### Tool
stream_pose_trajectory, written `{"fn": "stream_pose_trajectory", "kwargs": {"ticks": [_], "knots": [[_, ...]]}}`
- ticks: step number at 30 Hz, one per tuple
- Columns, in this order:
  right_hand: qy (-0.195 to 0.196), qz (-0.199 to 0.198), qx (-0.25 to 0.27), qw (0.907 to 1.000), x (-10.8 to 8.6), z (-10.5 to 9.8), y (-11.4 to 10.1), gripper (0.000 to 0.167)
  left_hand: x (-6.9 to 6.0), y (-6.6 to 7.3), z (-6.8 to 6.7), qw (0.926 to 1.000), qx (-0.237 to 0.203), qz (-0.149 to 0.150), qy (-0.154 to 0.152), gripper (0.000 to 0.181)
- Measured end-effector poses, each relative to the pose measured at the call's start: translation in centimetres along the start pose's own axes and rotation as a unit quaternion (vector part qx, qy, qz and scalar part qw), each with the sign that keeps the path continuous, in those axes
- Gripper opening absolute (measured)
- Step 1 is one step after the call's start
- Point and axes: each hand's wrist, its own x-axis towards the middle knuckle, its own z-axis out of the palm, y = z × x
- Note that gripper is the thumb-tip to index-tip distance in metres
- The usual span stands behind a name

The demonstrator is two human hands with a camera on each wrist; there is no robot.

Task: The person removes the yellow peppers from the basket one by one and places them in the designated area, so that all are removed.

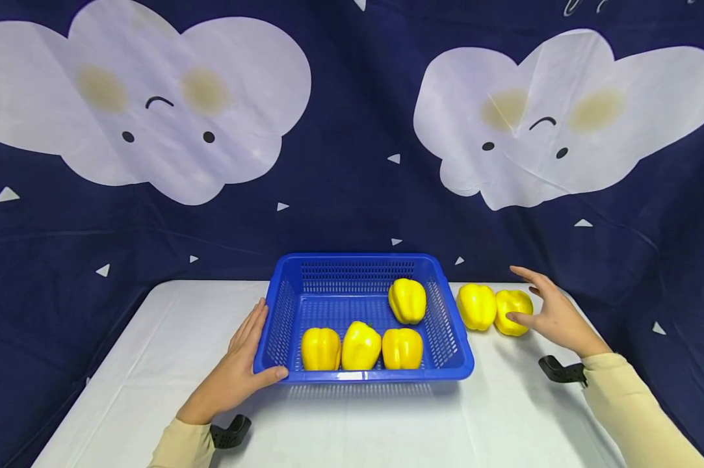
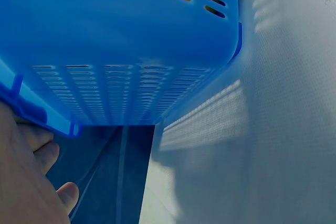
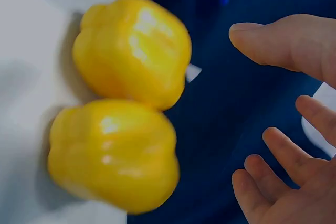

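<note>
A blue plastic basket [image 1: 387, 376] with slotted walls stands at the middle of the table, holding several yellow bell peppers [image 1: 407, 301]. My left hand [image 1: 231, 374] rests along its left side, fingers fairly straight against the outside, the thumb on the front left corner of the rim. Right of the basket, two more yellow bell peppers, a nearer-basket one [image 1: 476, 307] and an outer one [image 1: 512, 305], sit side by side. Beside the outer pepper is my right hand [image 1: 556, 318], fingers spread and holding nothing. In the right wrist view, a gap separates its thumb and fingers from both peppers [image 3: 113, 156].
A white cloth covers the table [image 1: 340, 429]. Behind it hangs a dark blue curtain [image 1: 352, 130] printed with white clouds and small triangles. Each wrist bears a black device, one on the left [image 1: 231, 433] and one on the right [image 1: 559, 370].
</note>
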Motion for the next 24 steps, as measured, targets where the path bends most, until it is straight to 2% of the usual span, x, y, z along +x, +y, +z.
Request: {"fn": "stream_pose_trajectory", "kwargs": {"ticks": [17, 24], "knots": [[0.014, -0.05, 0.054, 0.9972, 1.6, 0.4, -5.4, 0.084, 0.0, 0.2, -0.1, 0.9999, -0.004, -0.012, -0.006, 0.109], [0.018, -0.057, 0.079, 0.9951, 2.6, 0.4, -7.5, 0.082, 0.0, 0.1, -0.1, 0.9999, -0.003, -0.01, -0.004, 0.109]]}}
